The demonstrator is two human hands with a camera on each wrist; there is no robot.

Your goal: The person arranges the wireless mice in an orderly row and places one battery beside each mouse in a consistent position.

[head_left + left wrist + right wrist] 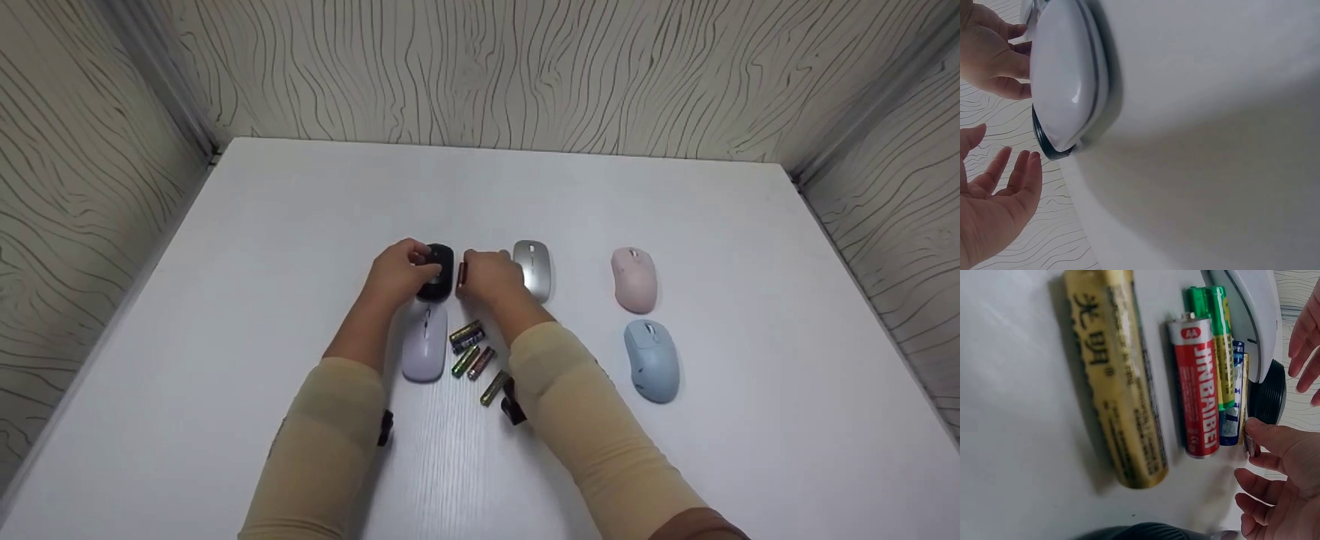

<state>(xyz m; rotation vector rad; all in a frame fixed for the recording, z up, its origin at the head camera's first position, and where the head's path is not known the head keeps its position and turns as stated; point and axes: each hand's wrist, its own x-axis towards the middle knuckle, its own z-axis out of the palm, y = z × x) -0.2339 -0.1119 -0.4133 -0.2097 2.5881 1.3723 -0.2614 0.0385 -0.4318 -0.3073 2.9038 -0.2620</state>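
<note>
My left hand [396, 271] is at the black mouse [444, 274], thumb and forefinger spread over its left side. The left wrist view shows that hand's fingers [1030, 185] loosely extended below the mouse's dark edge [1044, 138]. With thumb and forefinger, my right hand [491, 276] pinches a dark red battery [461, 276] just right of the black mouse; most of the battery is hidden in the right wrist view. A silver mouse [532, 270] lies right beside this hand. Nearer the body is a lilac mouse [424, 349].
Loose batteries lie between the forearms: a red one [1193, 382], a green-and-gold one [1221, 354], a blue one [1233, 405] and a gold one [1114, 377] set apart. At the right of the white table [225, 300] are a pink mouse [635, 281] and a blue mouse [654, 364].
</note>
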